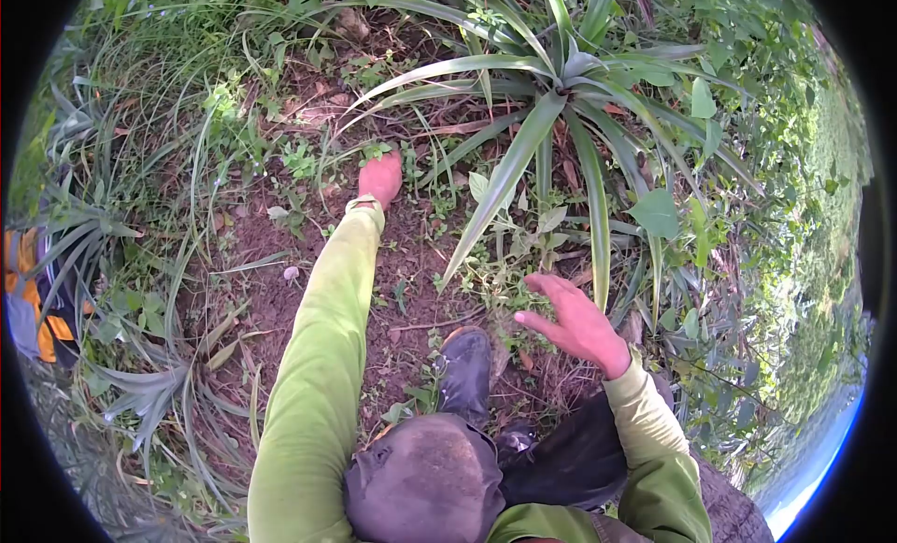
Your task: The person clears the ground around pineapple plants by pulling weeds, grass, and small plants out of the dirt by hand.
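Note:
My left hand (380, 178) reaches forward to the ground with its fingers curled down and closed. Small green weed leaves (377, 151) show right at its far side; what the fingers hold is hidden beneath the hand. My right hand (577, 326) hovers above the soil with thumb and fingers apart, holding nothing. Just beyond it spreads a large pineapple-like plant (561, 80) with long, stiff leaves, one of which droops close to the right fingertips. Low broad-leaved weeds (523, 221) grow under that plant.
Brown soil (271, 253) with scattered weeds and twigs lies between the plants. A smaller spiky plant (154, 393) grows at lower left. An orange and dark bag (37, 300) lies at the far left. My dark boot (464, 370) and bent knee (425, 482) are below.

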### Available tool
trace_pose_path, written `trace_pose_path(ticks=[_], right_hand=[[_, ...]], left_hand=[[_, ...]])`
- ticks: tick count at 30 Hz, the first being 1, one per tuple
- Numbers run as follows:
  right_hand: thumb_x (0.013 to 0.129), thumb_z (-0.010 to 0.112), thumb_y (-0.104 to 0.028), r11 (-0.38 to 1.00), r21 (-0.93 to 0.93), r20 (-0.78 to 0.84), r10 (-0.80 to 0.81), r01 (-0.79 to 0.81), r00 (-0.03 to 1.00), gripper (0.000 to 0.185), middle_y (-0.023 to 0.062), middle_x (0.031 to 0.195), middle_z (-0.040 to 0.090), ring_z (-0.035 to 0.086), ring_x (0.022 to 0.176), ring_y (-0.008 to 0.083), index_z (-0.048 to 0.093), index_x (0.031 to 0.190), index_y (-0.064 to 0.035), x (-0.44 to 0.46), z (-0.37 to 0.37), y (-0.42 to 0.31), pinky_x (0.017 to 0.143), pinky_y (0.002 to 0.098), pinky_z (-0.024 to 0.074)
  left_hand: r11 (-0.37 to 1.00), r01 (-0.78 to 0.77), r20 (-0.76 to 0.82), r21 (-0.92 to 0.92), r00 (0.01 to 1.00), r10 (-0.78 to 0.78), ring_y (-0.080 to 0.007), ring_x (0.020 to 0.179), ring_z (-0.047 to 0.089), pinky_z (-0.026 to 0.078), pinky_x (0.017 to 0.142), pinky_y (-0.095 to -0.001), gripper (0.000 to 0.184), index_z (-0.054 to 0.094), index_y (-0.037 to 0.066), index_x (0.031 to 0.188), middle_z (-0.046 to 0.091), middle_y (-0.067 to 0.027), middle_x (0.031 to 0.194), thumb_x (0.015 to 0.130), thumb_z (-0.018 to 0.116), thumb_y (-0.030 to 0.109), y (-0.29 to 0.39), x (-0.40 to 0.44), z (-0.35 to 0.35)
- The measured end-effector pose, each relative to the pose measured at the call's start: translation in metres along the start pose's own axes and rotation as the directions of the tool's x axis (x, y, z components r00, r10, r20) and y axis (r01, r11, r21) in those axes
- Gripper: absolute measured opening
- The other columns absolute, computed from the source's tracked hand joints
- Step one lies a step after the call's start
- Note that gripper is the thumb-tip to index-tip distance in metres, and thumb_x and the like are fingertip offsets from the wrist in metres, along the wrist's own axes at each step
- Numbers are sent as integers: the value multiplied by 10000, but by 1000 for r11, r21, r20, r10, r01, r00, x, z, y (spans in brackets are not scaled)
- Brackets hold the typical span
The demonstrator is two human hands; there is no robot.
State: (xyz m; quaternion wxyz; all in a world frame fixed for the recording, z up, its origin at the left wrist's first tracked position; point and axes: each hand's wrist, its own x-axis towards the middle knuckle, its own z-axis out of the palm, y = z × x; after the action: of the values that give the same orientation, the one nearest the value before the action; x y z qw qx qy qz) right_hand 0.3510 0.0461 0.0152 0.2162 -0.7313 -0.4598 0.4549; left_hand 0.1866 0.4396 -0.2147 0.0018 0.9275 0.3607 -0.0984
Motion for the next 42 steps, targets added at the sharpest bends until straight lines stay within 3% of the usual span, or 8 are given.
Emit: trace_pose_path(ticks=[7, 12, 16, 19, 23, 30, 32, 42], right_hand=[[1010, 649, -537, 998, -34, 25, -51, 52, 998, 755, 257, 1445, 588, 528, 1395, 405, 511, 1465, 51, 7, 8, 5, 1168, 465, 430], [1010, 638, -554, 997, -59, 35, -42, 44, 998, 759, 258, 1451, 582, 515, 1407, 410, 510, 1473, 34, 10, 18, 11, 1167, 466, 432], [1009, 645, -539, 996, -81, 64, -34, 39, 997, 728, 257, 1447, 584, 509, 1415, 403, 504, 1498, -19, 12, 22, 8, 1165, 463, 436], [1007, 651, -529, 996, -83, 80, -35, 41, 996, 719, 255, 1445, 584, 514, 1411, 397, 501, 1507, -34, 11, 23, 8, 1161, 461, 440], [993, 684, -526, 996, -61, 22, -64, 66, 998, 731, 234, 1365, 630, 596, 1309, 374, 548, 1430, 45, 10, 23, 7, 1126, 446, 462], [998, 678, -527, 998, -59, 55, -29, 32, 998, 733, 234, 1369, 627, 600, 1304, 371, 543, 1432, 49, 14, 20, 5, 1121, 448, 466], [1010, 649, -525, 998, -64, 99, -17, 23, 995, 716, 253, 1442, 583, 526, 1391, 407, 510, 1485, -8, 15, 21, 5, 1165, 475, 434], [1004, 654, -531, 996, -73, 105, -48, 56, 993, 743, 262, 1432, 589, 533, 1385, 415, 506, 1478, 23, 18, 29, 13, 1168, 479, 430]], left_hand=[[963, -109, -3, -246, 994, 111, -464, 839, 733, 606, 726, -548, 123, 670, 12, 996, 731, -252, 909, 933, 595, 86, 8, -31, -18], [893, -38, -39, -448, 999, 22, -460, 988, 698, 571, 858, -552, 223, 666, 26, 1170, 708, -267, 1075, 990, 619, 150, 27, -45, -22], [911, 59, -194, -408, 969, -150, -461, 1204, 593, 534, 987, -530, 504, 523, -40, 1364, 549, -250, 1375, 990, 698, 248, 29, -31, -3], [913, 151, -76, -379, 978, -193, -468, 1192, 601, 541, 993, -536, 507, 525, -26, 1376, 540, -247, 1376, 984, 707, 238, 36, -23, -12], [904, 130, -117, -407, 974, -193, -480, 1142, 641, 556, 945, -549, 452, 560, 4, 1356, 568, -279, 1365, 994, 688, 241, 37, -12, 1], [901, 95, -163, -424, 970, -179, -485, 1105, 653, 556, 926, -548, 433, 569, -7, 1313, 631, -273, 1259, 976, 704, 228, 37, -7, 16], [893, 121, -101, -433, 978, -182, -472, 1129, 644, 551, 941, -536, 482, 558, -22, 1338, 618, -275, 1280, 963, 724, 232, 42, -11, 14], [943, 57, -121, -327, 988, -101, -418, 1248, 584, 520, 1022, -530, 556, 550, -21, 1390, 576, -250, 1366, 973, 715, 307, 62, -27, 14]])
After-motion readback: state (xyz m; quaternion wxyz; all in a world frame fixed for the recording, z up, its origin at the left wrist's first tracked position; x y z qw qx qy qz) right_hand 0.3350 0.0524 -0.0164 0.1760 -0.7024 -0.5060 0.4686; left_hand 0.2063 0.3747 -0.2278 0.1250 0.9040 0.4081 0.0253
